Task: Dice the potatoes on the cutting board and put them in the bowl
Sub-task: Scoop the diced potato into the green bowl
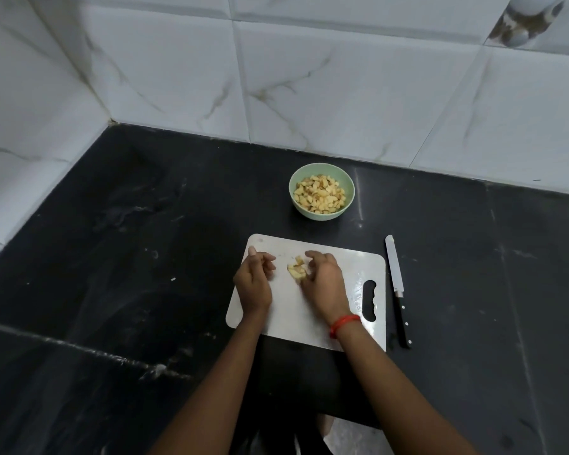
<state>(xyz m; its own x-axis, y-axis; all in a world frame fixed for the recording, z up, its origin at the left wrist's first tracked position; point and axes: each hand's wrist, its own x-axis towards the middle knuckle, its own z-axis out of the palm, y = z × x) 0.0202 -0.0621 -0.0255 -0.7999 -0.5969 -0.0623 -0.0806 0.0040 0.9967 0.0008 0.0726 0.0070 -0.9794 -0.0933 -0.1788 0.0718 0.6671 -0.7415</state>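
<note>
Two hands: you had both over the cutting board (352, 267), your left hand (253, 285) towards its left edge and your right hand (326, 282) near its middle.
Left hand: your fingers were loosely curled, one fingertip raised towards the far edge. Nothing showed inside them. They sat just left of the potato pile (296, 271), and I could not tell whether they touched it.
Right hand: your fingers arched over the right side of the potato pile and your thumb closed in from the near side, pinching at the pieces. How many you held I could not tell.
Potato pile: a few pale yellow pieces lay on the far half of the board, between your two hands.
Bowl: the pale green bowl (322, 214) stood upright on the counter (112, 274), just beyond the board's far edge and apart from it.
Bowl contents: potato cubes (321, 193), some with brown skin, were heaped inside, up to just below the rim.
Cutting board: white, with a handle slot at its right end, it lay a little askew on the black counter.
Knife: the knife (397, 289) lay on the counter just right of the board, blade pointing far and black handle near.
Wrist: a red thread band (344, 325) circled your right wrist.
Backdrop: white marbled wall tiles (309, 93) rose on the far and left sides of the counter.
</note>
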